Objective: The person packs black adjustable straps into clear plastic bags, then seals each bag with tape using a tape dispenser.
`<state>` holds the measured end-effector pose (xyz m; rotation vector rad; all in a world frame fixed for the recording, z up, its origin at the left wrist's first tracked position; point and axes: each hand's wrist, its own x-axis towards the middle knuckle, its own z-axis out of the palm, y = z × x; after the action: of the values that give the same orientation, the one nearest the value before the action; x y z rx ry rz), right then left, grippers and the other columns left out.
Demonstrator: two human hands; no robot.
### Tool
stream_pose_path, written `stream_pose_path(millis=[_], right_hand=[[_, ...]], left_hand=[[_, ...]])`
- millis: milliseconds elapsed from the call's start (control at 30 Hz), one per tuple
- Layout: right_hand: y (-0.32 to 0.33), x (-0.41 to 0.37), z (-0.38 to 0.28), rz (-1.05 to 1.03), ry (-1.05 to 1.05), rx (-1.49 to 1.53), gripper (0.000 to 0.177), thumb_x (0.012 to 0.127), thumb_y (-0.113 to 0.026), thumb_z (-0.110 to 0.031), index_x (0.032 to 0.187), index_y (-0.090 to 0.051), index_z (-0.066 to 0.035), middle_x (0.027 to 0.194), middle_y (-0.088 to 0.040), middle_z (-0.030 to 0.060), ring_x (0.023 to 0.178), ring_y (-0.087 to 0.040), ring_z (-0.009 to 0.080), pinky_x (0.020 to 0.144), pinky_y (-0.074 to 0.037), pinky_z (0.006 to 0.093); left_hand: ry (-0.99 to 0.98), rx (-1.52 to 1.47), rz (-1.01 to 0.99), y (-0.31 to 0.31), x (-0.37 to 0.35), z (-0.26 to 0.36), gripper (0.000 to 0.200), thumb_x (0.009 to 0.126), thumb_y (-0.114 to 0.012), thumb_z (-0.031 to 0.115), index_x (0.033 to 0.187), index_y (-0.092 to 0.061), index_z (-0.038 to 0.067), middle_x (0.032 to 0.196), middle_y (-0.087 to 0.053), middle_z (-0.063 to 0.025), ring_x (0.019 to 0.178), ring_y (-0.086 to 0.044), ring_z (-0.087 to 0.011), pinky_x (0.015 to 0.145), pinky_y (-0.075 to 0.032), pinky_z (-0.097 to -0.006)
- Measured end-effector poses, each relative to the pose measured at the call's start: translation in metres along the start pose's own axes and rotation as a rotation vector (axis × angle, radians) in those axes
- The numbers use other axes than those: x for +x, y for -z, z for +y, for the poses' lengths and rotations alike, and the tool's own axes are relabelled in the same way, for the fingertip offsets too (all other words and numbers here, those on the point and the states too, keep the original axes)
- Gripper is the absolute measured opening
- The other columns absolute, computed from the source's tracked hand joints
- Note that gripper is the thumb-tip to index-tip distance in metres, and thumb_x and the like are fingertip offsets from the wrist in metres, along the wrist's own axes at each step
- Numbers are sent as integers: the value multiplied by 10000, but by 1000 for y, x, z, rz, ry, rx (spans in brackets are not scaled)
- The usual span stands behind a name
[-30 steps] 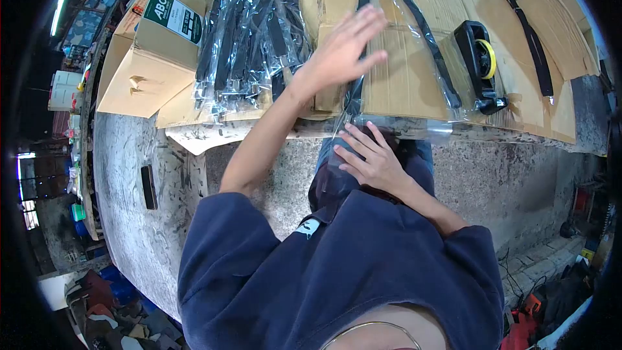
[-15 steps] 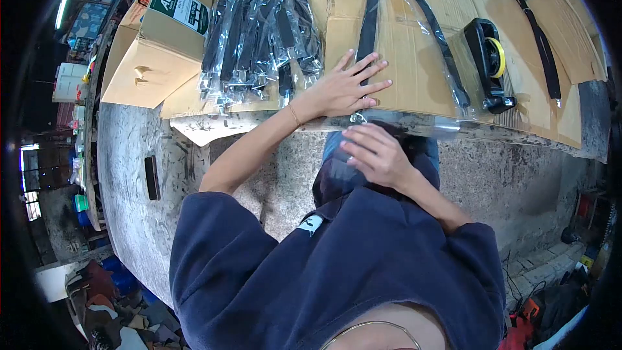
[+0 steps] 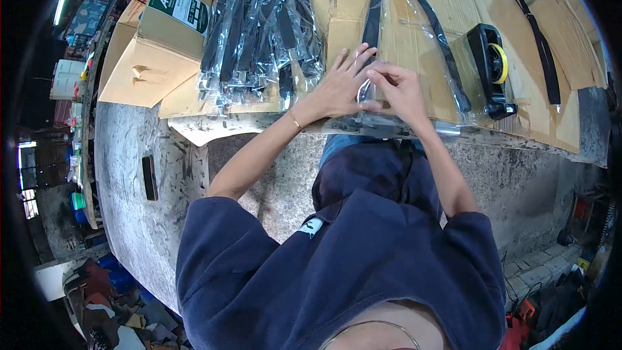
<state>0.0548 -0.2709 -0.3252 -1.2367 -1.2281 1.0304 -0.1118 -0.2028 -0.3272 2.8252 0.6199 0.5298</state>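
A black strap (image 3: 373, 16) in a clear plastic bag (image 3: 409, 58) lies on the cardboard, looped at the far edge, its two sides running toward me. My left hand (image 3: 343, 87) rests on the near left end of the strap, fingers spread. Close against it, my right hand (image 3: 398, 91) has thumb and index finger pinched together over the plastic; what is between them is too small to make out. To the left lies a pile of bagged black straps (image 3: 259, 32).
A black tape dispenser (image 3: 487, 68) with yellow-cored tape stands right of the bag. Farther right lies an unbagged black strap (image 3: 543, 52). An open cardboard box (image 3: 152, 58) is at the left, and a dark phone-like object (image 3: 149, 177) lies on the grey surface below it.
My right hand has moved up from in front of the table edge onto the plastic beside my left hand, and its fingers have closed. My left hand has barely moved.
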Motion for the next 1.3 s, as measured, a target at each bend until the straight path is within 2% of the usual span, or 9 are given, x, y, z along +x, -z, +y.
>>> stream_pose_path(millis=[133,267,400,467,533,667,767,1000,1300], right_hand=[[1,-2,3,-68,-56,224,161,920,-616,-102,990,-688,23,887,-688,37,793,-628,104,752,-486,235],[-1,-20,-19,14,-56,282,139,917,-616,-92,947,-696,17,867,-698,61,800,-645,115,753,-503,253],[-6,-56,-23,-62,489,-135,104,800,-726,-66,861,-682,6,792,-683,102,754,-681,258,705,-550,342],[-12,-69,-17,-203,674,-211,200,740,-774,-119,892,-672,-39,858,-682,87,809,-679,252,752,-549,359],[-9,-80,-22,-342,729,-411,337,706,-788,-185,995,-663,-62,1072,-665,80,1049,-629,257,933,-477,415],[1,-81,8,-268,607,-804,393,733,-727,-147,1113,-649,-82,1287,-588,69,1268,-499,241,1068,-330,495],[-3,-80,30,-178,668,-862,319,785,-670,-110,1102,-654,-85,1288,-590,65,1261,-507,237,1064,-337,493],[-11,-84,35,-177,644,-904,269,844,-604,-104,1105,-665,-91,1270,-604,71,1299,-480,244,1083,-315,525],[-13,-86,34,-180,640,-903,256,820,-625,-108,1071,-664,-74,1294,-573,110,1304,-471,253,1087,-300,542]], left_hand=[[144,-438,226,3,3,-10,375,885,-611,227,1179,-559,0,1265,-512,-181,1188,-509,-333,1008,-395,-403],[382,-761,280,36,-35,3,285,860,-649,184,1075,-628,-2,1155,-586,-140,1005,-578,-270,877,-450,-334],[247,-682,39,33,-66,37,291,800,-692,100,1075,-639,24,1178,-579,-131,945,-577,-262,815,-484,-328],[124,-319,66,10,-80,39,340,727,-722,32,1060,-652,49,1184,-575,-123,927,-573,-275,774,-504,-354],[119,-301,154,3,-84,40,334,718,-723,29,1044,-657,50,1191,-572,-115,929,-574,-284,778,-506,-371],[79,-241,302,-14,-87,41,286,708,-741,56,987,-679,65,1131,-605,-76,950,-576,-289,788,-504,-387],[34,-155,285,-14,-95,38,278,723,-755,100,992,-687,92,1083,-637,-56,1002,-576,-282,816,-485,-399],[-124,-15,208,3,-91,32,324,787,-722,121,1095,-647,56,1250,-616,-23,1197,-540,-238,930,-446,-426],[-256,-45,112,7,-87,20,286,790,-708,131,1058,-647,52,1273,-596,-65,1199,-550,-251,942,-450,-426]])
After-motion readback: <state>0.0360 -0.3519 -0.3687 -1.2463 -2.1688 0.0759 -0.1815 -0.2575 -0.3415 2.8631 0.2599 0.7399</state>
